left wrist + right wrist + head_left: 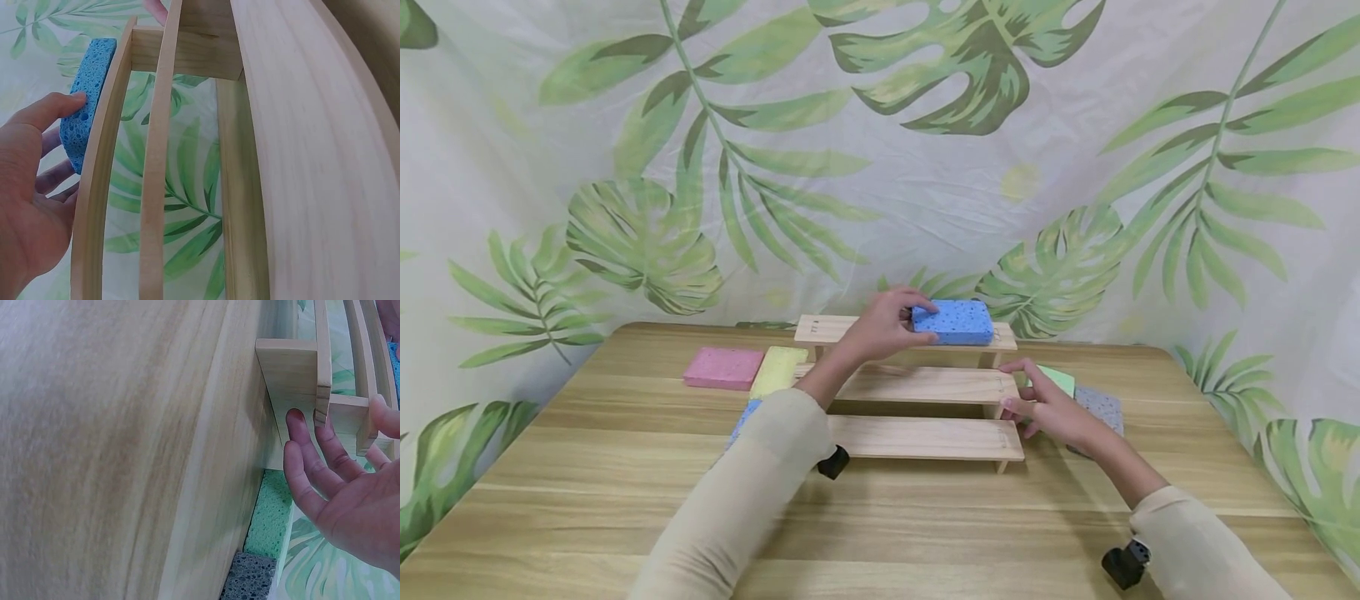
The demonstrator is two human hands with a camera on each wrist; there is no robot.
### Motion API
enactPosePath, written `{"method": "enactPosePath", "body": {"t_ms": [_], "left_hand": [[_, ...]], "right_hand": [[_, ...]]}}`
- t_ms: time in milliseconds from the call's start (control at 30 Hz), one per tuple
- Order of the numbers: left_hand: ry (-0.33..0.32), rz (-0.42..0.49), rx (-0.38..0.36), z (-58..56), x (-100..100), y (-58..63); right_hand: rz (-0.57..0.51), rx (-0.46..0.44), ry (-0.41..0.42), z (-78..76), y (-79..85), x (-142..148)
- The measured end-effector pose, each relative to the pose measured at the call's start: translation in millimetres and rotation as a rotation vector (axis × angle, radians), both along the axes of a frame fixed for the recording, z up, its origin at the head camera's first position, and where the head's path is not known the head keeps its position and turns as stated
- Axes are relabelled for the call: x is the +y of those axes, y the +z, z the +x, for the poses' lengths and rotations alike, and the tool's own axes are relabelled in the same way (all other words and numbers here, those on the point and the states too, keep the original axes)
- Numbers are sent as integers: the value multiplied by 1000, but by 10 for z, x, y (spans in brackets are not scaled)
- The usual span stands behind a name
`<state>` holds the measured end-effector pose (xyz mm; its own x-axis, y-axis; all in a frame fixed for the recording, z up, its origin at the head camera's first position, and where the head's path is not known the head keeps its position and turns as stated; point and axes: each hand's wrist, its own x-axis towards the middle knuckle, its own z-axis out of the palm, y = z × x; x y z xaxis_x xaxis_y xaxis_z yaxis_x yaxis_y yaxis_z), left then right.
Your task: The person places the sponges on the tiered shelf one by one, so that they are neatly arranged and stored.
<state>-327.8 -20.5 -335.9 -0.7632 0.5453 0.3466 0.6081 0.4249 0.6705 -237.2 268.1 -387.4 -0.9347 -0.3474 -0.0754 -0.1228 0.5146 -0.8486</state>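
Observation:
A blue sponge (953,322) lies on the top step of a three-step wooden shelf (917,385), towards its right end. My left hand (883,325) grips the sponge's left end between thumb and fingers; in the left wrist view the thumb presses the speckled face of the sponge (90,103). At the shelf's right side, my right hand (1048,404) holds the end of the middle step, thumb and index finger on either side of the board. Its other fingers (306,478) reach loosely by the end of the lowest step in the right wrist view.
Left of the shelf lie a pink sponge (722,367), a yellow sponge (777,372) and another blue sponge (745,417), partly hidden by the left sleeve. To the right are a green sponge (1057,380) and a grey sponge (1101,410). A leaf-print curtain (925,208) hangs behind the table.

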Motion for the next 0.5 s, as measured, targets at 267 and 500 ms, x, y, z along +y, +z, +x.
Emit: {"method": "enactPosePath", "body": {"t_ms": [267,500], "left_hand": [[6,-16,-13,-8,11,-7],[2,-24,-24,-5,14,9]], "right_hand": [[-1,7,7,-4,-8,-1],[-8,7,7,-1,-5,1]]}}
